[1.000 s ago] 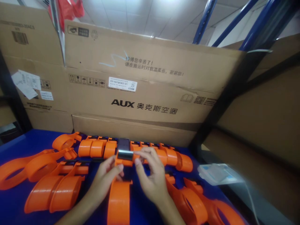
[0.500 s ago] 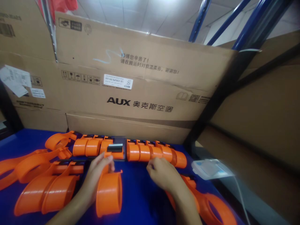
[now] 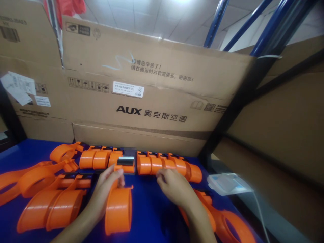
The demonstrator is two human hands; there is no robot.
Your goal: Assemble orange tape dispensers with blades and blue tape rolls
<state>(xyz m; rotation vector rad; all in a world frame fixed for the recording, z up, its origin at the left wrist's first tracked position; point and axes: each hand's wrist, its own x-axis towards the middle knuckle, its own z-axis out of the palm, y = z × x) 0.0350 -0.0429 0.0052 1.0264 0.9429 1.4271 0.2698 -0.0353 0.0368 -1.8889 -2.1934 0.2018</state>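
My left hand (image 3: 108,182) is wrapped round the neck of an orange tape dispenser (image 3: 118,211). The dispenser's wide ring points down towards me, and its black roller (image 3: 126,161) with a pale toothed blade strip faces up at the far end. To the right, my right hand (image 3: 170,184) hovers over the blue table with its fingers curled together, close to the near side of a row of tape dispensers (image 3: 157,166). Whatever its fingertips hold, if anything, is hidden from view.
More tape dispensers (image 3: 64,209) lie at left, several others (image 3: 87,159) stand behind, and some (image 3: 234,224) lie at right. A clear plastic case (image 3: 227,184) with a white cable sits at the right edge. Cardboard (image 3: 162,98) walls the back; a dark rack post (image 3: 227,111) slants at right.
My right hand has shifted very slightly left. My left hand keeps its hold on the tape dispenser, nearly still; the whole view has shifted a little.
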